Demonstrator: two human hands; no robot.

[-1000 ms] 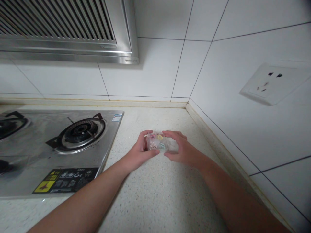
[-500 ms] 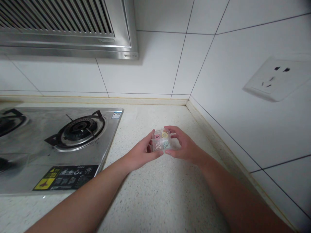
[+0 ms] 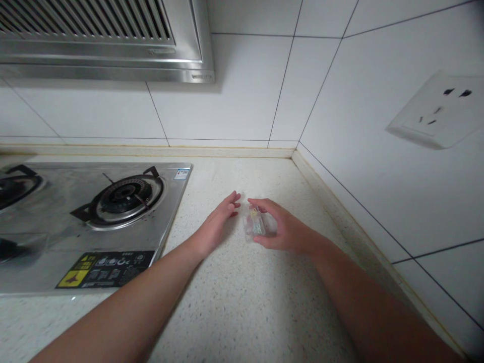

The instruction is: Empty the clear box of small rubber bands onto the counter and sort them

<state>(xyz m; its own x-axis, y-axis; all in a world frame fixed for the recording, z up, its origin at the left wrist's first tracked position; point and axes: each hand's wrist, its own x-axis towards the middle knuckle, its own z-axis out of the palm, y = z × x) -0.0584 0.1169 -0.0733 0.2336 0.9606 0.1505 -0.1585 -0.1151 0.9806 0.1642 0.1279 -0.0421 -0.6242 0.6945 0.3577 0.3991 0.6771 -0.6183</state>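
- My right hand [image 3: 282, 231]: fingers pinch a small clear plastic box [image 3: 255, 225] of coloured rings.
- My left hand [image 3: 219, 222]: fingers open, flat above the speckled stone tabletop [image 3: 245, 302].

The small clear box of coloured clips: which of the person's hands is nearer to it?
Right. The right hand holds the small clear box between thumb and fingers above the countertop. The left hand is open just left of it, not touching.
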